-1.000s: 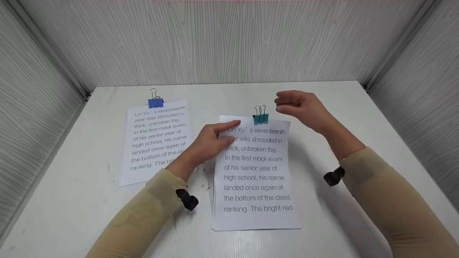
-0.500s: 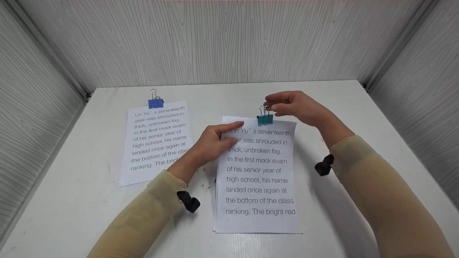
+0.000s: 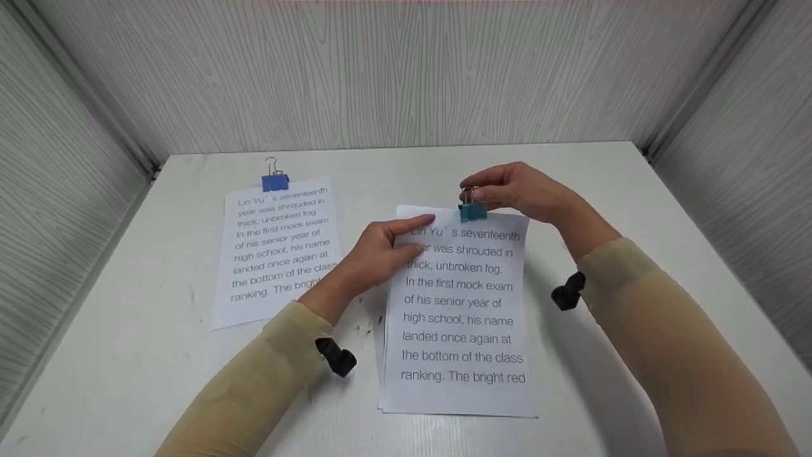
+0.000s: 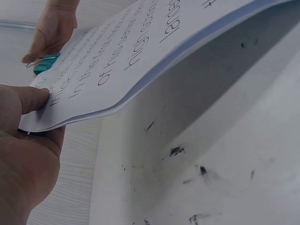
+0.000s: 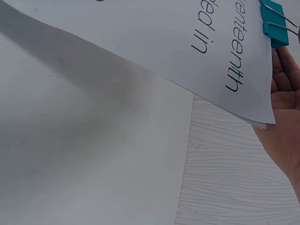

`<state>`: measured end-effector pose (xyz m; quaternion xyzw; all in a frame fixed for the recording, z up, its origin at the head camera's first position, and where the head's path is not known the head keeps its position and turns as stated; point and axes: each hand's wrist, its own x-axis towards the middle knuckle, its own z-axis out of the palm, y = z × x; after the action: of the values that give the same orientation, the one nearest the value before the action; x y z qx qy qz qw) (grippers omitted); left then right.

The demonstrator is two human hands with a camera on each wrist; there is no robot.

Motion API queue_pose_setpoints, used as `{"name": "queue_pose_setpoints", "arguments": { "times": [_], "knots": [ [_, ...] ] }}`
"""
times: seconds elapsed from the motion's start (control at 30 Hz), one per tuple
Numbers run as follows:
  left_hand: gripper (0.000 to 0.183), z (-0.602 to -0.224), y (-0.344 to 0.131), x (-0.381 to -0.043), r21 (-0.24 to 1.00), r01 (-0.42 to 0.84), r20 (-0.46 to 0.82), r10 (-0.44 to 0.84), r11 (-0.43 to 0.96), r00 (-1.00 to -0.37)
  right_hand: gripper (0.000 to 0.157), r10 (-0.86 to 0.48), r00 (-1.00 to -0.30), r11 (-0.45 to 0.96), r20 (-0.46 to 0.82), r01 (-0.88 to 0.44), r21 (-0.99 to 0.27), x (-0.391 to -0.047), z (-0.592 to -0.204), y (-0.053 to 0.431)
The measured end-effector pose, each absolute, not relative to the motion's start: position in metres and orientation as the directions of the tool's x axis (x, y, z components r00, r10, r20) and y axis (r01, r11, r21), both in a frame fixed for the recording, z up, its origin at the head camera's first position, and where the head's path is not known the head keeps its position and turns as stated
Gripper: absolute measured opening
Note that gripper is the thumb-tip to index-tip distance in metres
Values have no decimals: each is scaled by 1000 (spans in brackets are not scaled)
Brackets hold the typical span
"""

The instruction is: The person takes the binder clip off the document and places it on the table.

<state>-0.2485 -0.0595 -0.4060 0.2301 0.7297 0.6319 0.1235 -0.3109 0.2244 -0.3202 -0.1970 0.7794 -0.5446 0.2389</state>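
A stack of printed sheets (image 3: pixel 463 330) has its top lifted from the table, with a teal binder clip (image 3: pixel 473 212) on its top edge. My left hand (image 3: pixel 374 254) pinches the stack's upper left edge, thumb on the printed face and fingers behind, as the left wrist view shows. At the clip, my right hand (image 3: pixel 520 193) pinches the wire handles between thumb and fingers. In the right wrist view the clip (image 5: pixel 275 23) bites the paper edge, its handles running out of the frame. Behind that edge shows the right palm (image 5: pixel 281 136).
To the left lies another set of printed sheets (image 3: pixel 273 254) with a blue binder clip (image 3: pixel 275 183) at its top, one wire handle standing up. The white table (image 3: pixel 127 355) bears dark smudges (image 4: pixel 176 151). Wood-grain panels (image 3: pixel 406 76) enclose its back and sides.
My right hand has come left and now holds the teal clip's handles, which stood free before. The stack and my left hand have shifted slightly right. The blue-clipped sheets stay put.
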Motion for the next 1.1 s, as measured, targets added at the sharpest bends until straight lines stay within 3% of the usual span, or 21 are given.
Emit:
{"name": "queue_pose_setpoints", "arguments": {
  "times": [0.33, 0.6, 1.1],
  "knots": [
    [46, -410, -59, -250, 969, 220, 141, 485, 110, -863, 39, -526, -846, 341, -86, -117, -933, -323, -339, 227],
    [48, -411, -58, -248, 982, 167, 104, 479, 91, -872, 38, -435, -900, 348, 9, -177, -921, -321, -333, 236],
    [48, -413, -60, -248, 987, 147, 101, 461, 65, -881, 48, -269, -962, 477, -51, -87, -875, -308, -321, 331]
  ]
}}
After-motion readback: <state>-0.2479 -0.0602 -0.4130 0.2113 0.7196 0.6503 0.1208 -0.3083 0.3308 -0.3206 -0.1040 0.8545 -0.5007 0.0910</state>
